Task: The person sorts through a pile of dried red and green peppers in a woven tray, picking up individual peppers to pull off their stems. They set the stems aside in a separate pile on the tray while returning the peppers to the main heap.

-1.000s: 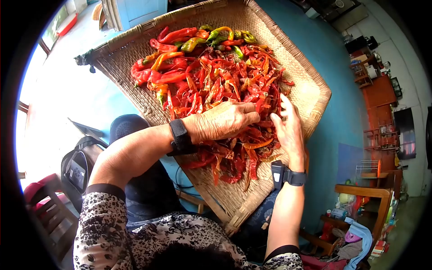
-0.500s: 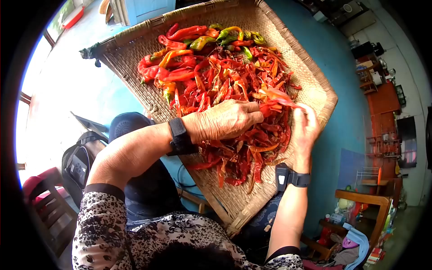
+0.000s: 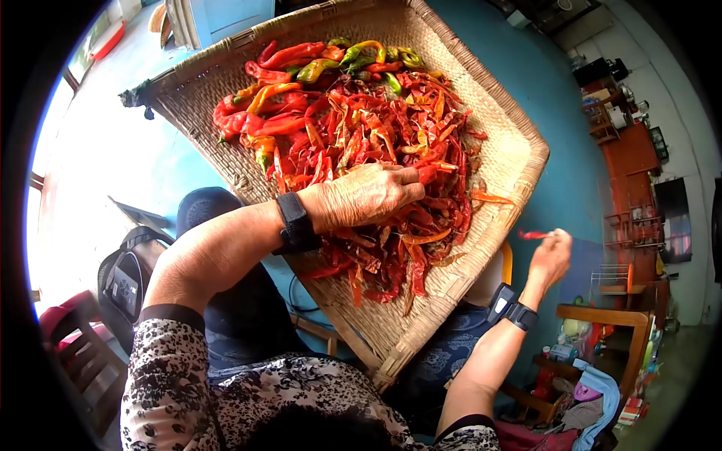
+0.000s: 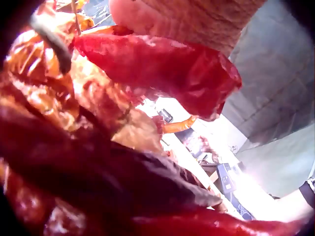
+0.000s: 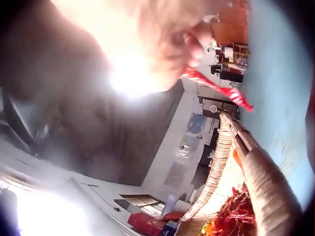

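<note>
A woven tray (image 3: 504,158) holds a pile of dried red chili peppers (image 3: 376,135), with plumper red and green peppers (image 3: 317,71) toward its far side. My left hand (image 3: 365,197) stays over the near part of the pile, fingers curled, a red pepper by its fingertips; in the left wrist view a red pepper (image 4: 162,69) lies against the hand (image 4: 187,19). Beyond the tray's right edge, my right hand (image 3: 551,258) pinches a small red pepper (image 3: 532,235). That pepper (image 5: 216,88) sticks out from the hand (image 5: 147,39) in the right wrist view.
An orange pepper (image 3: 492,198) lies near the tray's right rim. A pale container with a yellow edge (image 3: 507,263) shows beside the tray below the right hand. A wooden chair (image 3: 639,323) holding cloths stands at lower right, and a black bag (image 3: 124,286) at left.
My right hand has moved from the pile, out past the tray's right edge, with a small red pepper. The orange-red pepper it lifted earlier is no longer in it. My left hand has barely moved.
</note>
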`<control>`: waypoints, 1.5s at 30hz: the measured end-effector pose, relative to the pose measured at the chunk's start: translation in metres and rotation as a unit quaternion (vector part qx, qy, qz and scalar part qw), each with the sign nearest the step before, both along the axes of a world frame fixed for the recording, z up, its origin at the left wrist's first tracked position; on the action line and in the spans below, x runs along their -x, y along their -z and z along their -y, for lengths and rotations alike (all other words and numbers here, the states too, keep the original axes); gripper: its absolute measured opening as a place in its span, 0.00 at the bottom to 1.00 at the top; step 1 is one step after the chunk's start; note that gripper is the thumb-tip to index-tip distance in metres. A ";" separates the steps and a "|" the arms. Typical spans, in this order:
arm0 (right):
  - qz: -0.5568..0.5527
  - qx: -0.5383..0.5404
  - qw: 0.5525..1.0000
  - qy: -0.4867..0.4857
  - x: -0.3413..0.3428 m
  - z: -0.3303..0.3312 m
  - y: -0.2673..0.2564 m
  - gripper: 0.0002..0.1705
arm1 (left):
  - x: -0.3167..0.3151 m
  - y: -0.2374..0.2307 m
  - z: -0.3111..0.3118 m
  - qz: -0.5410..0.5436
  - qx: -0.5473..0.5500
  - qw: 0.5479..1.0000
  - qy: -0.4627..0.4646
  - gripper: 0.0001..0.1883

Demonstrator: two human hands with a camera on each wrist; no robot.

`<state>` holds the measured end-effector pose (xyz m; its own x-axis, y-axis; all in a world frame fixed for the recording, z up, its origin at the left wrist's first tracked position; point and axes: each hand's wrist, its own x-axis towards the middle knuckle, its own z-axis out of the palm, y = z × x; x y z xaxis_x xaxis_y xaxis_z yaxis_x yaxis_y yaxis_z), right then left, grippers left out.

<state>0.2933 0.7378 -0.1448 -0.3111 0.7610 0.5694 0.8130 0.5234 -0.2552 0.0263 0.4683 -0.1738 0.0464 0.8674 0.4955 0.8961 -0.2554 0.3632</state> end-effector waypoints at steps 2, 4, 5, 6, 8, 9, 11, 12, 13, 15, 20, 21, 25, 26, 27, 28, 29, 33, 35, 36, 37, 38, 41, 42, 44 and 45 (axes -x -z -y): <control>0.083 -0.064 0.994 0.006 0.014 0.012 0.005 0.20 | -0.001 -0.001 0.000 0.003 0.009 1.000 0.002 0.11; 0.038 -0.107 0.986 -0.123 0.033 0.023 -0.001 0.21 | -0.003 -0.001 0.000 0.007 0.018 1.000 0.004 0.11; 0.044 -0.106 0.978 -0.173 0.046 0.031 -0.006 0.20 | -0.003 -0.001 0.001 0.011 0.022 1.000 0.007 0.11; 0.049 -0.103 0.968 -0.223 0.059 0.041 -0.010 0.20 | -0.002 -0.001 0.002 0.015 0.027 0.999 0.010 0.11; 0.142 -0.082 0.946 -0.281 0.074 0.042 -0.006 0.22 | -0.001 -0.002 0.004 0.006 0.020 1.000 0.008 0.11; 0.198 -0.080 0.942 -0.260 0.079 0.039 0.001 0.20 | 0.000 -0.001 0.004 0.005 0.010 1.000 0.009 0.10; 0.252 -0.079 0.934 -0.242 0.086 0.036 0.006 0.19 | 0.002 0.000 0.005 0.011 -0.011 1.000 0.008 0.10; 0.301 -0.054 0.923 -0.234 0.088 0.034 0.005 0.16 | 0.003 -0.002 0.007 0.011 -0.010 1.000 0.004 0.10; 0.349 -0.028 0.909 -0.224 0.090 0.033 0.005 0.12 | 0.004 -0.004 0.009 0.011 -0.016 1.000 0.005 0.10; 0.335 -0.034 0.912 -0.236 0.091 0.031 0.007 0.10 | 0.005 -0.006 0.010 0.016 -0.038 0.999 0.006 0.11; 0.206 -0.033 0.941 -0.267 0.076 0.038 0.004 0.08 | 0.010 -0.010 0.013 0.043 -0.046 0.998 -0.019 0.13; 0.111 0.016 0.961 -0.251 0.071 0.042 0.002 0.09 | 0.012 -0.009 0.013 0.054 -0.040 0.997 -0.027 0.13; -0.087 0.029 0.980 -0.175 0.042 0.035 -0.001 0.12 | 0.011 -0.007 0.010 0.072 -0.037 0.996 -0.039 0.13; -0.112 0.015 0.981 -0.158 0.034 0.028 -0.003 0.12 | 0.012 -0.006 0.009 0.072 -0.034 0.996 -0.038 0.12; -0.117 -0.018 0.981 -0.156 0.020 0.011 0.007 0.13 | 0.010 -0.006 0.009 0.071 -0.035 0.996 -0.035 0.12; -0.079 0.030 0.993 -0.078 0.009 0.004 0.007 0.14 | 0.008 -0.006 0.009 0.077 -0.032 0.996 -0.036 0.11; 0.016 -0.008 1.000 -0.008 0.000 0.001 0.013 0.15 | 0.007 -0.007 0.008 0.084 -0.030 0.995 -0.037 0.11; -0.001 -0.110 0.991 -0.075 0.013 0.015 0.009 0.22 | 0.003 -0.009 0.006 0.117 -0.043 0.992 -0.018 0.08; -0.131 0.051 0.964 -0.225 0.047 0.053 -0.002 0.25 | -0.001 -0.013 0.005 0.143 -0.045 0.989 -0.003 0.07; -0.123 0.106 0.945 -0.284 0.059 0.068 -0.002 0.26 | -0.003 -0.013 0.004 0.169 -0.047 0.984 0.013 0.07; -0.078 0.109 0.926 -0.353 0.072 0.096 -0.013 0.28 | -0.005 -0.010 0.002 0.184 -0.052 0.981 0.029 0.07; -0.012 0.022 0.900 -0.435 0.085 0.108 -0.014 0.30 | -0.007 -0.011 0.002 0.184 -0.049 0.981 0.029 0.07; 0.028 0.067 0.871 -0.486 0.105 0.130 -0.012 0.16 | -0.009 -0.010 0.000 0.214 -0.069 0.972 0.062 0.07; 0.038 0.073 0.866 -0.493 0.109 0.128 -0.006 0.12 | -0.008 -0.011 0.000 0.214 -0.068 0.973 0.059 0.07; 0.027 0.059 0.863 -0.502 0.113 0.128 -0.002 0.08 | -0.007 -0.011 -0.001 0.216 -0.053 0.973 0.053 0.07; 0.031 0.088 0.861 -0.501 0.112 0.128 0.000 0.07 | -0.006 -0.009 -0.001 0.216 -0.044 0.974 0.049 0.08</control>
